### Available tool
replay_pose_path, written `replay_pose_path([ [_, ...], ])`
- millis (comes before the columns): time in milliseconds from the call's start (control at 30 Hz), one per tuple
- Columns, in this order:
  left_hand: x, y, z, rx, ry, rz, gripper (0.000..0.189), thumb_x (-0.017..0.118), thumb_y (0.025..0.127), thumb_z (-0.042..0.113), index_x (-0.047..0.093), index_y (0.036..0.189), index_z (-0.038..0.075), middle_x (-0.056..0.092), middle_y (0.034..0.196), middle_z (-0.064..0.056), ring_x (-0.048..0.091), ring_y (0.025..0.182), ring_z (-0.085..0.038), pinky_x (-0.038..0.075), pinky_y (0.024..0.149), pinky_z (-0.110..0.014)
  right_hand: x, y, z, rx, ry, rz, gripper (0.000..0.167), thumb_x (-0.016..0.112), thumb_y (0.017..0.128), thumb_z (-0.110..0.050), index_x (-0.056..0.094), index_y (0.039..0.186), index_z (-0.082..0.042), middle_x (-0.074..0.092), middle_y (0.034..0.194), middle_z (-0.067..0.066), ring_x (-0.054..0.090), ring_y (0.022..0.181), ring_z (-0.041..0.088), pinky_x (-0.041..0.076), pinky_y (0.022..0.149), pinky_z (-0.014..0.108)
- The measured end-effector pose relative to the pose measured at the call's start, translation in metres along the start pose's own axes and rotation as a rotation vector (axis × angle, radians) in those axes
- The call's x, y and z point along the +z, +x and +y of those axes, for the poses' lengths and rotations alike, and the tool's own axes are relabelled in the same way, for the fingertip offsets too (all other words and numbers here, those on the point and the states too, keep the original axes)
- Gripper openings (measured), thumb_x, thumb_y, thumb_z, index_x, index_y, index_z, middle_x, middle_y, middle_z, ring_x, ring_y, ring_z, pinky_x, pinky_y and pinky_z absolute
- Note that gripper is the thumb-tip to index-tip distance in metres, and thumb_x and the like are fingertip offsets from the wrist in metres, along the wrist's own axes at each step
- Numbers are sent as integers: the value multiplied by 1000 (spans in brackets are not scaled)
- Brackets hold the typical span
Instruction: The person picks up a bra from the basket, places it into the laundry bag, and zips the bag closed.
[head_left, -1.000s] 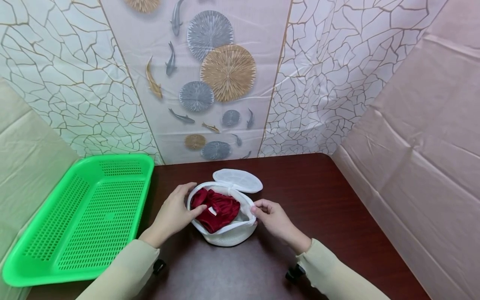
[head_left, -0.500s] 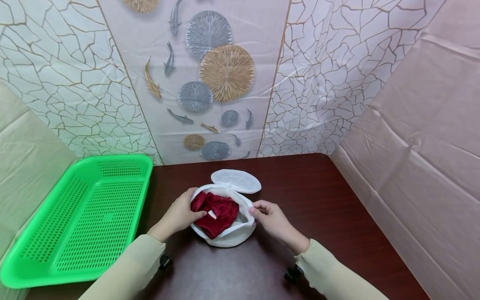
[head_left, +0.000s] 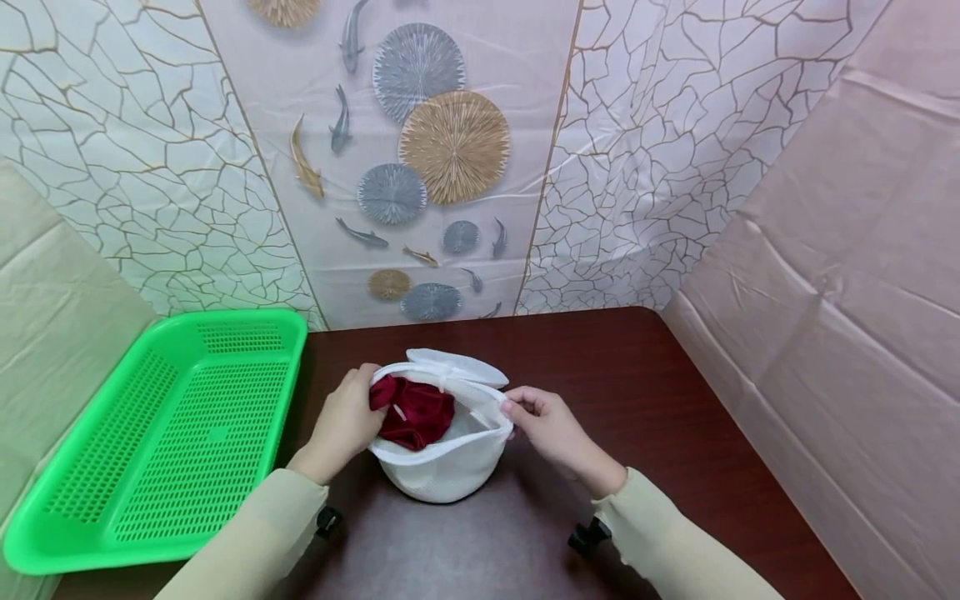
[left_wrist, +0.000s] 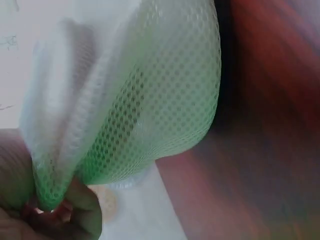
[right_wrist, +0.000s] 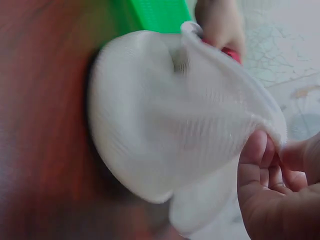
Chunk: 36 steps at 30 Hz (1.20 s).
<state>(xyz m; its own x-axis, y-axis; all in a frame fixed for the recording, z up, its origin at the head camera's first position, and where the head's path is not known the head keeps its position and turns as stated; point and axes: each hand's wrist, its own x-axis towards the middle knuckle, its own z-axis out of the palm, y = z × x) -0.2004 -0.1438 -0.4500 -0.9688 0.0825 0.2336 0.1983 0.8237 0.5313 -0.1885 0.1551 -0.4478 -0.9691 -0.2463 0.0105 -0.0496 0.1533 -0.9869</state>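
A white mesh laundry bag (head_left: 442,479) stands on the table in the head view, its round flap (head_left: 468,368) folded back behind the mouth. Inside, toward the left, lies a shiny dark red garment (head_left: 420,412) with a small white tag. My left hand (head_left: 345,425) grips the bag's left rim, its thumb beside the red cloth. In the left wrist view the fingers (left_wrist: 86,212) pinch a fold of mesh (left_wrist: 165,90). At the opposite side my right hand (head_left: 551,429) pinches the right rim. The right wrist view shows the mesh wall stretched up toward that thumb and fingers (right_wrist: 252,172).
A bright green plastic basket (head_left: 217,433) with slotted walls stands left of the bag. The dark reddish-brown table (head_left: 637,400) ends at a patterned wall covering (head_left: 453,146) behind and a plain one (head_left: 840,250) on the right.
The bag's rim has been lifted and tilted, showing more front wall, and the flap has tipped to a narrower shape. The red garment has shifted slightly left. Both hands still hold the rim.
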Motion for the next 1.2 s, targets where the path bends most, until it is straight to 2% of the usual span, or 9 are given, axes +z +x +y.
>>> replay_pose_path([
  [133,-6,-3,0,-29,36,7,46,74,80,9,53,121,6,57,102,-15,62,81,-36,53,70,-50,-5,3,-5,-7,13,18,17,60,96,-8,65,105,4,63,85,11,59,69,21,51,65,31],
  [300,-7,-7,3,-45,-4,-73,50,79,78,16,55,121,6,59,103,-13,62,87,-31,52,77,-47,-8,6,1,44,-2,28,18,61,96,-10,66,106,4,64,86,10,59,72,20,51,65,29],
  [433,-9,-9,5,-53,-24,-127,55,83,75,25,58,120,7,60,103,-10,59,90,-27,50,78,-44,-9,5,2,71,-26,-1,18,61,95,-8,65,107,6,65,89,13,58,74,20,50,64,28],
  [600,-15,-12,5,-56,-78,-171,62,83,73,42,58,119,9,60,104,-7,58,91,-23,49,77,-41,-6,-2,-14,75,-61,-21,17,58,96,-4,63,106,9,64,91,18,57,75,20,49,64,26],
  [733,-17,-10,4,-45,-113,-175,59,76,79,50,60,117,9,63,103,-7,59,89,-22,50,76,-40,-2,-8,-23,58,-74,-30,18,58,95,-3,63,105,10,64,90,17,57,74,18,49,64,25],
  [867,-16,-8,2,-53,-127,-158,46,72,85,45,63,113,9,65,100,-6,60,87,-21,50,75,-40,-4,-4,-9,51,-75,-27,17,60,95,-7,65,104,7,65,88,12,57,74,17,49,64,25],
  [967,-12,-7,1,-62,-126,-144,38,73,85,38,64,109,10,65,94,-4,59,82,-19,49,72,-38,-4,-3,-7,59,-83,-25,17,61,95,-7,66,104,6,66,90,13,58,76,18,50,65,26],
  [1200,-3,-7,-3,-109,-132,-156,26,77,82,25,60,95,9,59,74,-1,55,66,-18,47,57,-31,0,-13,-27,52,-114,-48,18,59,95,-6,64,105,8,65,90,15,58,76,20,49,66,26],
])
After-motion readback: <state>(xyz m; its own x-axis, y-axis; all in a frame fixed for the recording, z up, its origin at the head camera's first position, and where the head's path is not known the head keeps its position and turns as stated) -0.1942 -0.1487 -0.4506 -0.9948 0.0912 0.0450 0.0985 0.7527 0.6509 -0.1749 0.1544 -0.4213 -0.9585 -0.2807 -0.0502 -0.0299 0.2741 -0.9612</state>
